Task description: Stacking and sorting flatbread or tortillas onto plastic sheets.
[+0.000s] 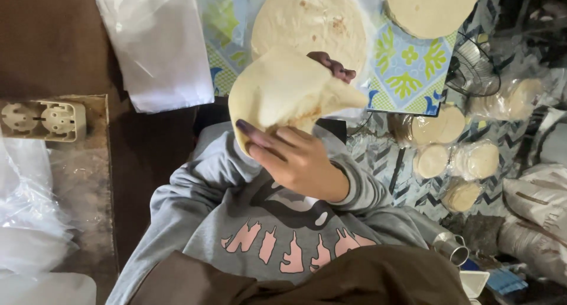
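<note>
I hold a pale round flatbread (283, 89) up in front of my chest with both hands; it is bent and folds over at its right edge. My right hand (295, 157) grips its lower edge, thumb on the near face. Only the fingertips of my left hand (336, 68) show, curled over the bread's far upper edge; the rest of that hand is hidden behind the bread. Just beyond lies another flatbread (310, 18) on a clear sheet over a blue and green patterned cloth (407, 74). I wear a grey sweatshirt.
A third flatbread (431, 6) lies at the top right. Several clear bags of smaller flatbreads (455, 157) sit on the right, near a wire fan guard (472, 65). Clear plastic bags (153, 45) lie at the upper left, a double wall socket (41, 119) at the left, a metal cup (452, 247) at the lower right.
</note>
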